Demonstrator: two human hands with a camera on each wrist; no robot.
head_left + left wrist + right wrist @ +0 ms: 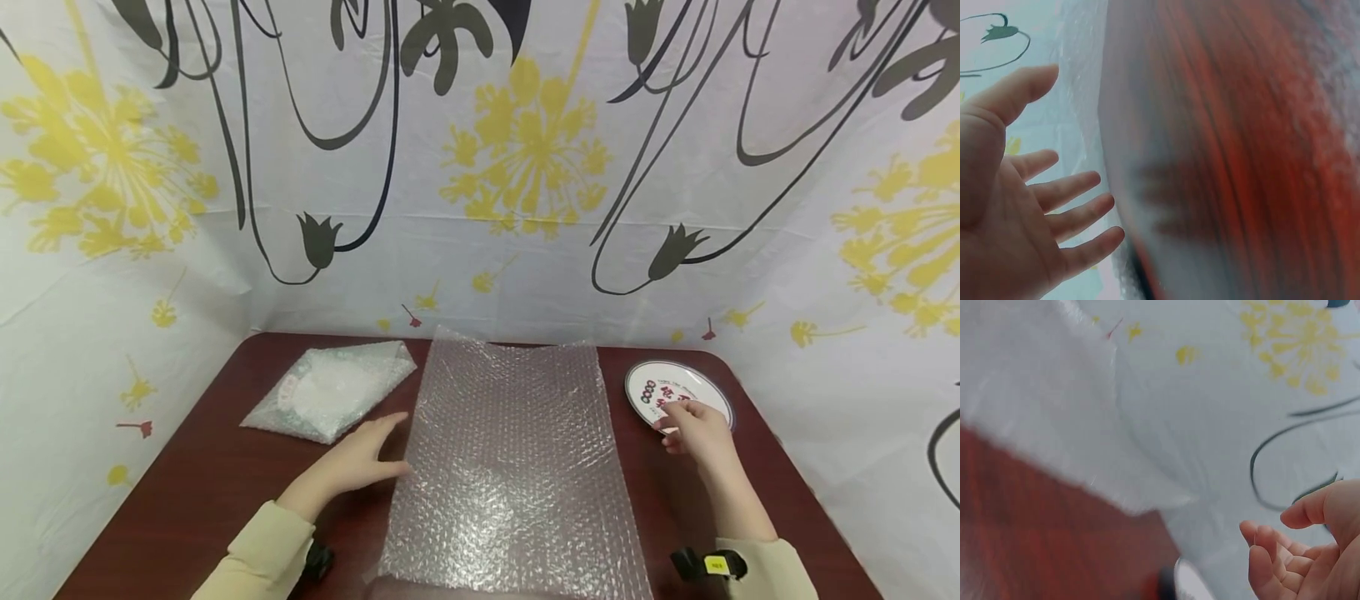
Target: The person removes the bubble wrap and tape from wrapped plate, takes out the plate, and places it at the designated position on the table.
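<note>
A sheet of bubble wrap [517, 467] lies flat down the middle of the dark red table. My left hand [352, 458] is at its left edge with fingers spread, holding nothing; the left wrist view shows the same hand [1041, 206] with fingers apart. Over the lower part of a white oval plate [686, 387] with red characters is my right hand [701, 429], its fingers loosely bent. In the right wrist view that hand [1310, 544] holds nothing, and the bubble wrap [1047, 394] shows beside it. Whether it touches the plate I cannot tell.
A bubble-wrapped packet [333, 387] with something white inside lies at the back left of the table [217, 475]. Patterned white cloth [480, 283] stands behind the table and along both sides.
</note>
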